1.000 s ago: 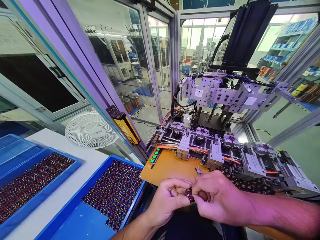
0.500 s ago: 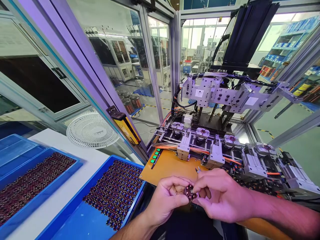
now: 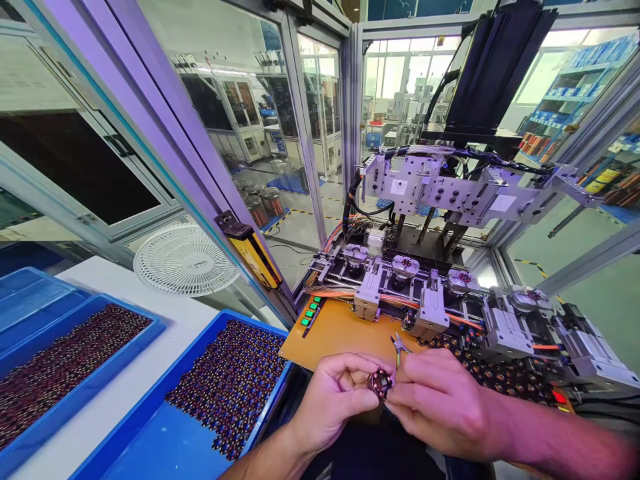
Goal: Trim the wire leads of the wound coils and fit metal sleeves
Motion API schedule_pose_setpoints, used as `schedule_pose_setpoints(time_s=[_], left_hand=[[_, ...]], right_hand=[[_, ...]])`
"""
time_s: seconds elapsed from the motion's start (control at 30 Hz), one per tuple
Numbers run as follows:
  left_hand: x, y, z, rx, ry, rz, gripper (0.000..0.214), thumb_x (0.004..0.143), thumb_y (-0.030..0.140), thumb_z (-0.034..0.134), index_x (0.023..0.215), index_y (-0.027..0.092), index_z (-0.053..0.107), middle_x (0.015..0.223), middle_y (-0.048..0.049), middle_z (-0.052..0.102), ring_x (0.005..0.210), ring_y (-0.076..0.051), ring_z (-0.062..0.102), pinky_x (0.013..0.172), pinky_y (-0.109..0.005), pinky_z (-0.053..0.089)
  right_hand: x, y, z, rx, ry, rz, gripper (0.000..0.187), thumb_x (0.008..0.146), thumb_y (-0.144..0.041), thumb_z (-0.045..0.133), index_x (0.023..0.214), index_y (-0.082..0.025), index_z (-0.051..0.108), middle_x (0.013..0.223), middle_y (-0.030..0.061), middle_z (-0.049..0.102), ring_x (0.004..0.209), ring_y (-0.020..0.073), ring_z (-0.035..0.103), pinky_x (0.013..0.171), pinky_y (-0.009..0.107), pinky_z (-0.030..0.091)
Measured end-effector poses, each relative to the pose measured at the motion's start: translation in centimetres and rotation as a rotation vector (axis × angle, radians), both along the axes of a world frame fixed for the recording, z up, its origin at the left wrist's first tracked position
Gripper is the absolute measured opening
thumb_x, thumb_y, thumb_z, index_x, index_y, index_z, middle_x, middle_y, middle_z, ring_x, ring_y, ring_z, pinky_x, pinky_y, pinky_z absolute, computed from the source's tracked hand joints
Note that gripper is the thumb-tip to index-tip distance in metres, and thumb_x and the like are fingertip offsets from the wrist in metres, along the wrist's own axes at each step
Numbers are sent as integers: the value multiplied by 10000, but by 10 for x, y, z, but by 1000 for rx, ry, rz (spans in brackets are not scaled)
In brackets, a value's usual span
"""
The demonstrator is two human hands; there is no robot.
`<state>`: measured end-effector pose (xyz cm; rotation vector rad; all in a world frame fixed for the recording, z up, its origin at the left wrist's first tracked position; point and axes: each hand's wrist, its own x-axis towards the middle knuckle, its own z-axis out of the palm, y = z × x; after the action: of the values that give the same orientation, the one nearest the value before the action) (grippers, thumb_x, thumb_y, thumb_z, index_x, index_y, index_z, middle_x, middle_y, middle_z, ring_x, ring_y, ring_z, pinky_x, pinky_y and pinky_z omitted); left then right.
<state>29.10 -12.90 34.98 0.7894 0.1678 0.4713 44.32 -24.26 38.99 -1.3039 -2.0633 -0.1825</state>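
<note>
Pinched between the thumb and fingers of my left hand (image 3: 337, 400) is a small round wound stator (image 3: 381, 384), its dark toothed face turned up towards me. My right hand (image 3: 440, 397) is closed, with its fingertips against the stator's right edge. Whatever is between those fingertips is too small to make out. Just beyond my right hand, a pair of wire cutters (image 3: 399, 345) lies on the orange-brown board (image 3: 345, 337), the grips partly behind my fingers.
Left, a blue tray (image 3: 150, 440) holds many similar stators; another filled blue tray (image 3: 157, 327) stands beyond. Stators (image 3: 505, 377) also lie right, below the machine's fixtures (image 3: 425, 313). Green-lit buttons (image 3: 311, 311) sit on the board. A white fan (image 3: 187, 260) and yellow sensor post (image 3: 253, 257) stand left.
My right hand has shifted slightly down and its fingers have drawn back from the stator's face to its right edge. More of the wire cutters now shows. My left hand stays in place.
</note>
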Motion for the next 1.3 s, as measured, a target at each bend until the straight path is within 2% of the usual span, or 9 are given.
schedule_pose_setpoints(time_s=[0.2,0.37,0.47,0.67,0.9,1.07,1.2,1.3], left_hand=[[-3,-2,-2,23,-7,33,245,636,99,876,850,194,801,951,-56,804,865,-145,740,784,-205,564],[-6,-3,-2,-4,-13,61,280,581,34,884,787,195,783,903,-31,782,777,-127,734,713,-200,572],[-6,-3,-3,3,-12,48,298,562,10,883,766,192,764,892,-17,762,728,-106,717,683,-191,566],[-7,-1,-4,35,3,50,275,557,13,883,721,161,719,856,-10,717,685,-97,687,658,-196,539],[-8,1,-4,48,-5,37,271,562,9,877,726,172,736,849,-4,713,671,-90,675,643,-191,526],[-8,0,-5,48,-5,26,264,560,23,881,718,171,730,840,-7,713,663,-93,666,641,-200,520],[-8,-3,-4,38,-9,29,274,555,25,884,726,175,731,847,-8,718,677,-98,675,651,-202,524],[-8,-5,-3,29,-23,39,288,559,7,878,739,182,738,858,-9,728,707,-110,692,678,-213,538]], right_hand=[[-17,-4,-9,81,103,-83,133,851,-48,578,824,-173,612,659,4,597,574,119,506,546,263,344],[-37,-5,-6,125,218,-237,200,819,-20,546,712,-187,568,566,-20,534,510,110,465,506,251,324],[-43,-4,-4,147,277,-283,215,795,-12,552,677,-192,542,535,-39,491,484,98,444,485,235,318],[-50,-3,-9,94,505,-262,221,790,-22,557,648,-188,525,520,-48,476,459,80,444,456,200,330],[-49,-3,-4,-60,705,-257,205,799,-75,628,617,-166,602,521,-33,556,487,79,515,488,167,414],[-39,-3,-2,-16,619,-160,195,851,-129,637,660,-168,617,544,-29,582,466,78,516,465,183,400],[-35,-5,-7,86,348,-140,134,903,-114,581,791,-156,642,604,0,617,527,102,556,513,222,427],[-36,-7,-17,242,157,-182,107,860,-37,590,864,-123,653,647,37,646,560,124,571,525,253,440]])
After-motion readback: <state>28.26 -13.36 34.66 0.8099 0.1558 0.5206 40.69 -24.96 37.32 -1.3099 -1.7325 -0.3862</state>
